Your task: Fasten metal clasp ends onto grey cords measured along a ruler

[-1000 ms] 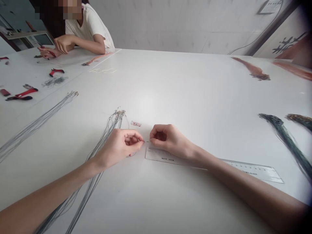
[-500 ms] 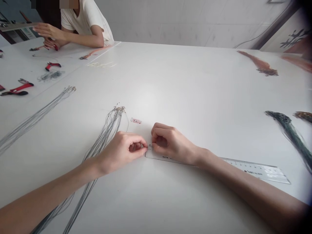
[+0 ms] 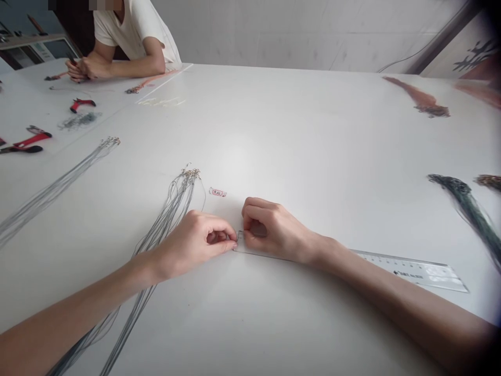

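White table point(image 3: 313, 130): far edge running along the foot of the grey wall point(image 3: 293, 34), a wide stretch of surface spreading between it and both hands. Room narrowing on the left, where a grey cord bundle point(image 3: 166, 206) is passing under the left forearm; a dark green bundle point(image 3: 465, 203) is lying well apart at far right.

Left hand point(image 3: 198, 243) and right hand point(image 3: 274, 227) are facing each other, just apart, each pinching thumb to forefinger. They are gripping a fine strand point(image 3: 240, 233) between them, over the ruler's left end; too small to tell its material. It is spanning the short gap roughly left to right, its full direction hidden by fingers.

Clear ruler point(image 3: 415, 270) is lying flat beneath right hand and forearm, long axis running left to right, right end slanting nearer. Small printed wrapper point(image 3: 217, 192) is lying just beyond the left hand.
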A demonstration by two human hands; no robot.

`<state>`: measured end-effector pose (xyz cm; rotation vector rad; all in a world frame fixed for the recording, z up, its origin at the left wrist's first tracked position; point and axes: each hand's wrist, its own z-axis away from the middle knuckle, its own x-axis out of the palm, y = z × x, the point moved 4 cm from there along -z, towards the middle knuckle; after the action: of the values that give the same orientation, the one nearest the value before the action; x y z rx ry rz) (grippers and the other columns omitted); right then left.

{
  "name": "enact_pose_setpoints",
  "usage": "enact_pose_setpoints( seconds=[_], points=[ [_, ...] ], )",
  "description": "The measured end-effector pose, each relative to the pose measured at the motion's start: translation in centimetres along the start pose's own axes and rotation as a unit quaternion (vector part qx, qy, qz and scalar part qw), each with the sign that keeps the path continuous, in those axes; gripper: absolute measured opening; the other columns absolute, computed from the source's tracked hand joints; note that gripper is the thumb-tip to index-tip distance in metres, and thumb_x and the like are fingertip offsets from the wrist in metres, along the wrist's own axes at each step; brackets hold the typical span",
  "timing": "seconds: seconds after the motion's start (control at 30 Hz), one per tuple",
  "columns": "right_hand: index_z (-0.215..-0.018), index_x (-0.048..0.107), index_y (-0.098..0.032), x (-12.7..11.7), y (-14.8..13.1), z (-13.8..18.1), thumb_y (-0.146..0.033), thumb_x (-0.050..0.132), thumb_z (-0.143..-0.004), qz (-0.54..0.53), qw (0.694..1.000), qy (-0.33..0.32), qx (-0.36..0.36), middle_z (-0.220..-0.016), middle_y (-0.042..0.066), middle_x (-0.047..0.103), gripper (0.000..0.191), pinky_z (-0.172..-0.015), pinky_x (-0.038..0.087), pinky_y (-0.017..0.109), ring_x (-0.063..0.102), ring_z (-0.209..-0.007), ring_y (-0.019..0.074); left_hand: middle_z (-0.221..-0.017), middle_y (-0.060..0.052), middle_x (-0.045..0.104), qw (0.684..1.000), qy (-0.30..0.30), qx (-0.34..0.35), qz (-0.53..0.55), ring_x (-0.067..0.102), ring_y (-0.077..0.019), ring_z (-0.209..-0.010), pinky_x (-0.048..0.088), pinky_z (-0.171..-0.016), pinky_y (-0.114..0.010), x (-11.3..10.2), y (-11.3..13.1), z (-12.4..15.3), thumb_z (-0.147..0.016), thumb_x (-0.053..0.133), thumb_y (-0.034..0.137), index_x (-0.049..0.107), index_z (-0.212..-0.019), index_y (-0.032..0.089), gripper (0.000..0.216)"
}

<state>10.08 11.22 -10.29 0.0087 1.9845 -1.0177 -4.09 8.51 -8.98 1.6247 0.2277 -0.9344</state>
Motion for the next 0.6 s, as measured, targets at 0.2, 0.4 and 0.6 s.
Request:
enact_pose_setpoints(
  seconds=[0.2, 0.4, 0.6],
  points=[
    [-0.061, 0.041, -0.015, -0.07, -0.14, -0.1, -0.002, 0.046, -0.06, 0.003, 1.0, 0.006, -0.001, -0.067, -0.001, 0.043, 0.015, -0.047, 0.03, 0.018, 0.034, -0.053, 0.006, -0.057, 0.005, 0.058, 1.0, -0.009, -0.005, -0.014, 0.045, -0.0042, -0.048, 0.035, -0.045, -0.013, -0.03, 0.15, 0.11, -0.074, 0.062, 0.015, 0.066, -0.066, 0.017, 0.009],
    [-0.061, 0.04, -0.016, -0.12, -0.22, -0.15, -0.002, 0.045, -0.06, 0.002, 1.0, -0.001, 0.005, -0.067, -0.001, 0.043, 0.014, -0.048, 0.03, 0.019, 0.034, -0.053, 0.0065, -0.057, 0.004, 0.057, 1.0, -0.021, -0.017, -0.015, 0.045, -0.0053, -0.048, 0.034, -0.044, -0.015, 0.07, 0.14, 0.09, -0.075, 0.061, 0.018, 0.066, -0.067, 0.017, 0.009],
    [-0.06, 0.039, -0.016, -0.07, -0.11, -0.16, -0.002, 0.046, -0.06, 0.003, 1.0, -0.002, 0.01, -0.067, -0.001, 0.042, 0.015, -0.047, 0.03, 0.019, 0.034, -0.052, 0.0062, -0.055, 0.004, 0.055, 0.999, -0.031, -0.034, -0.016, 0.043, -0.0055, -0.048, 0.032, -0.044, -0.015, 0.15, 0.1, 0.12, -0.075, 0.06, 0.018, 0.066, -0.066, 0.017, 0.011]
  ],
)
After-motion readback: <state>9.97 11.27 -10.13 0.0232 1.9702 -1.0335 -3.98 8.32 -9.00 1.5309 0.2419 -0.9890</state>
